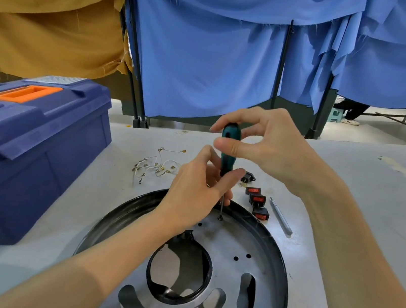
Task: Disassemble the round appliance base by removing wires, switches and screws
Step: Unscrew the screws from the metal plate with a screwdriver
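Hands share one tool above the table [349, 198], where the round appliance base [233, 238] lies flat for access: right hand [265, 142] pinches the green screwdriver [231, 133] at its top to turn it, left hand [195, 195] grips lower, steadying it upright. Beyond lie freed switches [258, 200] and wires [157, 166]; the tip meets a rim screw [220, 218].

Right grip [272, 143] above left grip [195, 195], both pinched.

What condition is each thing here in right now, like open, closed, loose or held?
Toolbox: lid closed.
Screwdriver: upright, tip on a screw.
Screw: still in the base.
Base: flat on the table.
Switches: out, lying beside the base.
Wires: loose on the table.
Left hand: holds the screwdriver low.
Right hand: pinches its top.
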The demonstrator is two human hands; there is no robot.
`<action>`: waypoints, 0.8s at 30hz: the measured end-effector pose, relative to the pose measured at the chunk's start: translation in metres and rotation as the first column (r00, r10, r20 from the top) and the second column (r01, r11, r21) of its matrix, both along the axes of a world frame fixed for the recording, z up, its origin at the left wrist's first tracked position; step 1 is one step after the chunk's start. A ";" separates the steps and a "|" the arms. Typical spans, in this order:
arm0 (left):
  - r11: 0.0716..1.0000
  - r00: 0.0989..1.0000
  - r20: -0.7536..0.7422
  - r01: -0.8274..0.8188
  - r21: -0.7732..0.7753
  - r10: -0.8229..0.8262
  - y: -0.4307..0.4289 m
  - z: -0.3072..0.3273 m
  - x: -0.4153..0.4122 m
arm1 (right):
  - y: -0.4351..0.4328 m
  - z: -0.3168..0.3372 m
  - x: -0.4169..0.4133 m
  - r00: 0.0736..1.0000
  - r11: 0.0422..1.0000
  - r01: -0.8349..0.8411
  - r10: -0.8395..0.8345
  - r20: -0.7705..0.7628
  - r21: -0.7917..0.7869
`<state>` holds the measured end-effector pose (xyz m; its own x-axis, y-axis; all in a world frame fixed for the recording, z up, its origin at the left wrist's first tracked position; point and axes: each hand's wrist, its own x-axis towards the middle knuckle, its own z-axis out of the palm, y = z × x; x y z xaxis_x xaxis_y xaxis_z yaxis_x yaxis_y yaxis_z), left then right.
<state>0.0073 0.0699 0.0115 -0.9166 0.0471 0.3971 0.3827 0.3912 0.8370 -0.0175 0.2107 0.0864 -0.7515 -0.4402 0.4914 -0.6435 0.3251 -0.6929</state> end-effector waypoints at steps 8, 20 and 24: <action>0.999 0.999 -0.033 0.025 -0.029 -0.026 -0.001 0.000 0.000 | 0.001 0.000 -0.003 0.999 0.996 -0.011 0.014 0.041 -0.083; 0.999 0.999 -0.038 0.030 -0.025 -0.031 -0.002 -0.001 0.001 | 0.004 -0.001 -0.005 0.997 0.996 -0.005 0.012 0.082 -0.084; 0.999 0.999 -0.040 -0.015 -0.031 0.013 -0.001 0.000 0.000 | 0.002 0.000 -0.001 0.997 0.999 -0.032 0.030 0.071 0.032</action>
